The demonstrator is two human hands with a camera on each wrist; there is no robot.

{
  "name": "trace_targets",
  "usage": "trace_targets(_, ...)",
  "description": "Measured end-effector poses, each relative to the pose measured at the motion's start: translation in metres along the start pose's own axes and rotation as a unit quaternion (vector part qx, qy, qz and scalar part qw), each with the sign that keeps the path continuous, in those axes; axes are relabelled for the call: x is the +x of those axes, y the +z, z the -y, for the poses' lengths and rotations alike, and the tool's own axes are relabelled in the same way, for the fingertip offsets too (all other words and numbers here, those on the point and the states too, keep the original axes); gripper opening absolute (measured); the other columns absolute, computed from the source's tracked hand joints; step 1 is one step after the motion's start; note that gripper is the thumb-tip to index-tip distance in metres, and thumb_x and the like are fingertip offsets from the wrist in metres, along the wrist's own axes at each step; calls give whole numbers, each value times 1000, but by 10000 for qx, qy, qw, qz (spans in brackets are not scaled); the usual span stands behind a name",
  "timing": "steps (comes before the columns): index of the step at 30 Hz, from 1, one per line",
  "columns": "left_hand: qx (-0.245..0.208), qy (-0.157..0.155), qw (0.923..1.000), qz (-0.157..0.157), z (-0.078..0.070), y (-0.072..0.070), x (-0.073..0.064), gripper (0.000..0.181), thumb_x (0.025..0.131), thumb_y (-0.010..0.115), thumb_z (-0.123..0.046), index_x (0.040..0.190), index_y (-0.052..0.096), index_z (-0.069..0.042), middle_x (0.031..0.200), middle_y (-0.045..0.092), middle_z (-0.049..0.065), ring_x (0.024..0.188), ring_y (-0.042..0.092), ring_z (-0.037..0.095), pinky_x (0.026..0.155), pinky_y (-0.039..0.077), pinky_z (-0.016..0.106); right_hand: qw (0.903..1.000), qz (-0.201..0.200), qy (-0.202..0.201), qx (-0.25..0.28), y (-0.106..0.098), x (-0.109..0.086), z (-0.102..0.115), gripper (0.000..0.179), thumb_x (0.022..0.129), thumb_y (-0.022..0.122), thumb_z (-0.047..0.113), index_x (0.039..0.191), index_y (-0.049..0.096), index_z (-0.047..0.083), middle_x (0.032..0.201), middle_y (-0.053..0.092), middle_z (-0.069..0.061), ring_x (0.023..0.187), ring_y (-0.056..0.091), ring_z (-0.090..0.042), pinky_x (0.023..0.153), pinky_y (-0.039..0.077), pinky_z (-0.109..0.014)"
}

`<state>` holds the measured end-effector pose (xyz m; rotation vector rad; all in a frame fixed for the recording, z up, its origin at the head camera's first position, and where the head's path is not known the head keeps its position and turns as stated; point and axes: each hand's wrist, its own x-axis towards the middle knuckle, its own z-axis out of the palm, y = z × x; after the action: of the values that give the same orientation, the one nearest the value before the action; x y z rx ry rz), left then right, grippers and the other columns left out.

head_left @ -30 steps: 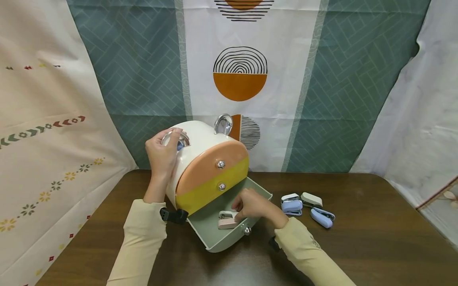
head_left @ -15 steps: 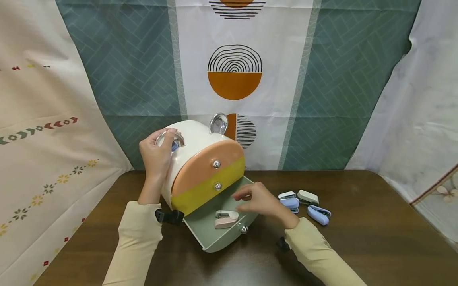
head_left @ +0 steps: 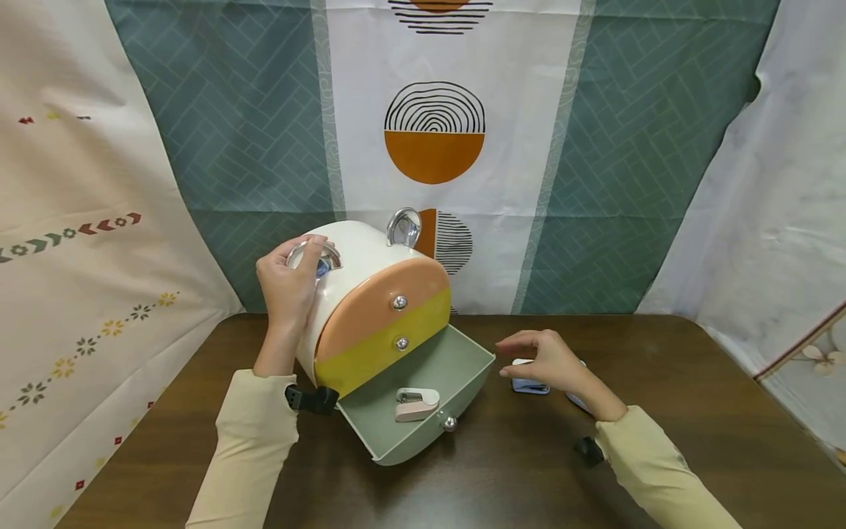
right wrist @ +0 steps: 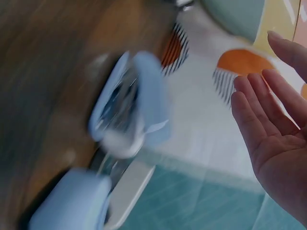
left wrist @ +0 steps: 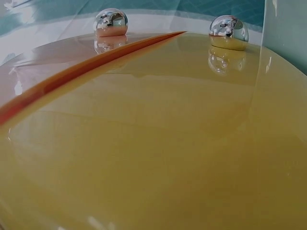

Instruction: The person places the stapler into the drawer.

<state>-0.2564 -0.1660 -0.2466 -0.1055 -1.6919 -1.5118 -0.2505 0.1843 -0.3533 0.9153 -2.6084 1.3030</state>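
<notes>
Left hand [head_left: 286,283]: clamped on ear [head_left: 333,256].
Right hand [head_left: 551,360]: grip parted near blue stapler [head_left: 531,386].
Drawer [head_left: 461,361]: pink stapler [head_left: 418,410] held inside.

A rounded cabinet [head_left: 360,244] with a glossy white shell stands turned at an angle, its front split into an orange panel [head_left: 377,294] and a yellow panel [head_left: 366,360], each with a round silver knob. The left hand [head_left: 286,286] grips the silver ear [head_left: 335,257] at its top left. Below the yellow panel, the pale green drawer [head_left: 465,360] is pulled out, with a pink-and-white stapler [head_left: 416,405] lying near its front wall. The right hand [head_left: 551,364], fingers extended, is just above a blue stapler [right wrist: 154,91] with its two arms apart; a cream stapler [right wrist: 130,194] and a second blue stapler [right wrist: 72,201] lie close by, blurred in the right wrist view.
</notes>
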Motion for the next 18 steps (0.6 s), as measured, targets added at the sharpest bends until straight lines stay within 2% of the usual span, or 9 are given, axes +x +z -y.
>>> trace_targets(4, 7, -31, 10000, 36, 0, 0, 0, 27, 83, 65, -22, 88, 70, 4, 67, 62, -18, 71, 62, 6, 64, 49, 18, 9992, 3, 276, -304, -13, -10, -14, 37, 71, 76, 11, 104, 65, -4, 102, 65, -17, 93, 60, -33, 79, 50, -40)
trace_targets(11, 69, -15, 10000, 5, 0, -1, 1, 28, 82, 65, -23, 89, 70, 4, 71, 64, -12, 73, 61, 6, 65, 49, 18, 9961, 106, 572, -660, -25, -22, -38, 38, 69, 76, 6, 102, 65, -9, 99, 65, -20, 91, 61, -32, 78, 50, -43)
trace_targets(18, 36, -45, 10000, -17, 2, 0, 1, 29, 82, 66, -23, 88, 70, 5, 70, 63, -13, 71, 61, 6, 65, 48, 18, 9905, 233, 349, -1306, -26, -26, -51, 35, 67, 78, 8, 95, 66, -10, 91, 67, -18, 83, 65, -28, 71, 52, -38)
